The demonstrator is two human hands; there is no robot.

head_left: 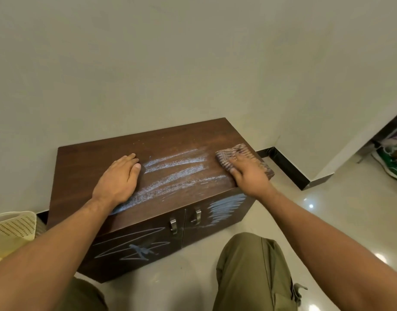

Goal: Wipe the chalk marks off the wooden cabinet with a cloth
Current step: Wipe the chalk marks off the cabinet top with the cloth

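Low wooden cabinet [85, 167], likely heavy and steady; chalk [175, 173] smeared across its top. My left hand [119, 176] lies flat there, fingers straight. My right hand [249, 176], fingers extended, presses the cloth [244, 151] at the top's right end; it looks soft and limp, best held palm-down.

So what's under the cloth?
The cloth lies on top of the wooden cabinet, at its right end, under the right hand. Chalk marks reach toward it; any beneath are hidden.
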